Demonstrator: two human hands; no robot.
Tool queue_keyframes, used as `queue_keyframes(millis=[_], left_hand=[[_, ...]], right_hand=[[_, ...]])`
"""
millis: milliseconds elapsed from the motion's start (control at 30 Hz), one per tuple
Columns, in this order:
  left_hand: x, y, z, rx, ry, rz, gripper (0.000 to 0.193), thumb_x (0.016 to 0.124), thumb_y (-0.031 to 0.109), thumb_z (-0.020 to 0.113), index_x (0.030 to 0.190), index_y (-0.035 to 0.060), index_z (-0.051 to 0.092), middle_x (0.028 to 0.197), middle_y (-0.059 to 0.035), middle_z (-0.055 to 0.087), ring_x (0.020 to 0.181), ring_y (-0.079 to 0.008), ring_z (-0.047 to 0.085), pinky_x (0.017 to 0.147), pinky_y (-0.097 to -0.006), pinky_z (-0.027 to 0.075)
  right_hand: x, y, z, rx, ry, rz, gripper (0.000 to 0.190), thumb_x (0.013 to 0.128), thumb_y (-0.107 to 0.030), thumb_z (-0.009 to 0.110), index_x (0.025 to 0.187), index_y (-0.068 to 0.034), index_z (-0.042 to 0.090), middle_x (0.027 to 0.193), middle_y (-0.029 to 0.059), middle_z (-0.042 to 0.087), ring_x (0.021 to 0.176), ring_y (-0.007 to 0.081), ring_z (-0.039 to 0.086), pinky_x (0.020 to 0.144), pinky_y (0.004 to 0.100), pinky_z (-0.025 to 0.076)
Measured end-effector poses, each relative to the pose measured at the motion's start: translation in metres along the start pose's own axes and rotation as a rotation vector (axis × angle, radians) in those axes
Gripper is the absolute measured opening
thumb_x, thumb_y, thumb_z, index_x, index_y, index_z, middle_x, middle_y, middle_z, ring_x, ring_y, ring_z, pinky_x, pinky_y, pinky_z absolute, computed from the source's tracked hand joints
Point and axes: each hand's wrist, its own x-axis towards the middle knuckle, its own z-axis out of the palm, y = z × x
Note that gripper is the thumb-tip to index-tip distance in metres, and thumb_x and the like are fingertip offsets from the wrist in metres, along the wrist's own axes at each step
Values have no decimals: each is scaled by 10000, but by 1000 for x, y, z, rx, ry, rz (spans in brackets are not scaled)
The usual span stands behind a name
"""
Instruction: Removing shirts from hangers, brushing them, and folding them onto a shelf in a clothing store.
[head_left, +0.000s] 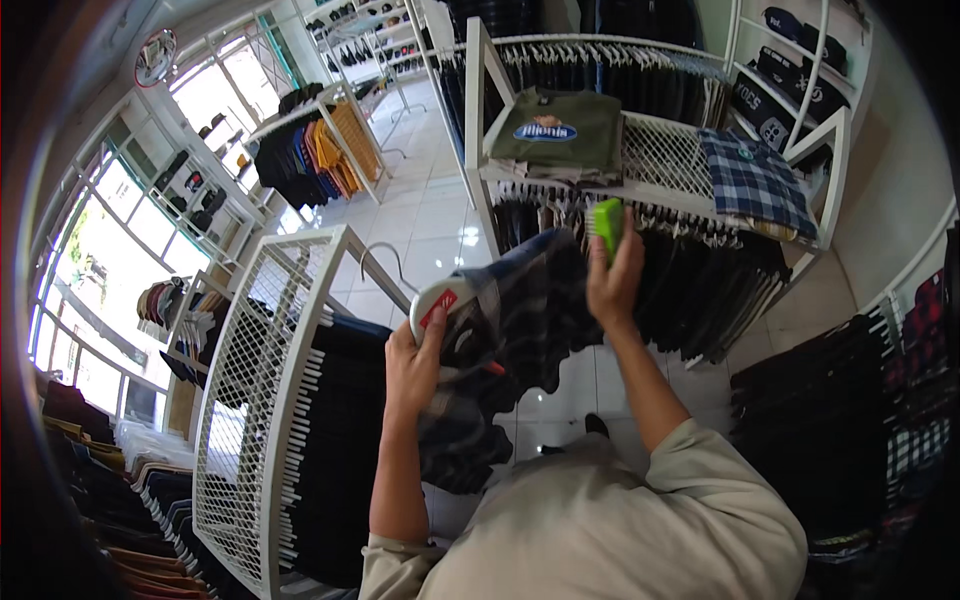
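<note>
My left hand (414, 367) grips the end of a white clothes hanger (421, 304) that has a curved metal hook and a red sticker. A dark checked shirt (540, 300) hangs from this hanger, stretching away to the right and down below my left wrist. Raised beyond the shirt's right end, my right hand (619, 281) is closed around a bright green brush (607, 225) with pale bristles facing left. I cannot tell whether the bristles touch the cloth; they seem to be apart from it.
A white mesh-topped rack (255, 405) with dark garments stands close on my left. Ahead, another white rack (664, 176) carries a folded olive T-shirt (562, 135) and a folded blue checked shirt (757, 180). Dark clothes (810, 405) hang at right. Tiled floor (555, 409) shows below.
</note>
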Motion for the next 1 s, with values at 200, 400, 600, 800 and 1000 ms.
queue_keyframes(millis=[200,400,600,800,1000], left_hand=[[5,6,14,-13,-62,-33,492,1071,414,621,1071,-70,708,729,-19,609,731,-75,475,646,-301,432],[9,-1,9,-216,-33,-147,470,1092,401,599,1086,-48,739,844,12,648,787,-44,518,692,-251,440],[17,18,32,-315,-108,-145,477,1098,402,584,1143,-50,731,895,-7,683,834,-53,563,751,-251,472],[17,9,31,-289,-87,-144,478,1094,412,592,1145,-43,732,848,30,617,804,-46,504,717,-245,442],[23,20,51,-180,-133,-61,486,1082,404,612,1155,-66,714,875,-1,654,839,-59,541,740,-261,469]], right_hand=[[-40,-18,32,124,-117,-319,677,1027,-278,647,1547,63,380,1369,274,549,1204,434,548,1087,476,406],[-2,7,18,199,33,44,665,1007,-273,720,1497,54,411,1373,260,545,1241,390,577,1055,453,453],[-56,-66,20,464,-335,-161,735,918,-241,788,1501,29,432,1408,251,543,1295,421,531,1117,468,405],[-17,-69,-11,458,-144,-230,710,895,-150,808,1493,2,458,1364,240,543,1239,405,558,1090,453,436],[-16,-59,5,380,-227,-166,728,873,-122,809,1500,3,459,1342,240,538,1234,421,555,1073,467,451]])
